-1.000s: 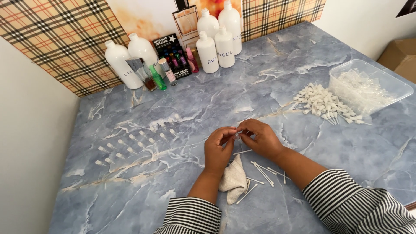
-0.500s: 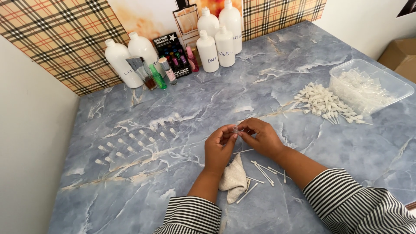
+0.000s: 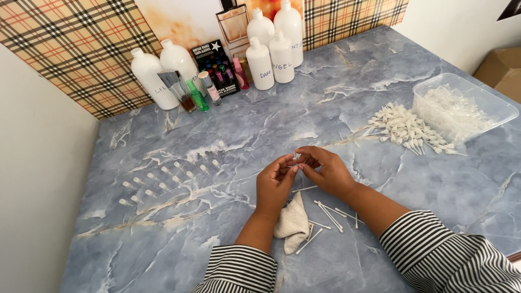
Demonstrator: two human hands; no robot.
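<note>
Small clear vial (image 3: 296, 158): pinched jointly between left hand (image 3: 275, 183) and right hand (image 3: 324, 171), fingertips together; held just beyond the cloth (image 3: 293, 222); long axis indiscernible.

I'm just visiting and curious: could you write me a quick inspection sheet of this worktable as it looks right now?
Surface: blue marbled table.
Job's things: tiny clear part pinched between left hand and right hand; thin white tubes and a folded cloth beneath them.
Clutter: rows of small vials; heap of white sprayer tops; clear tub of clear bits; white bottles; small coloured bottles.
Hands: fingertips together.
Cables: nothing seen.
Surroundings: plaid backdrop; cardboard box.
</note>
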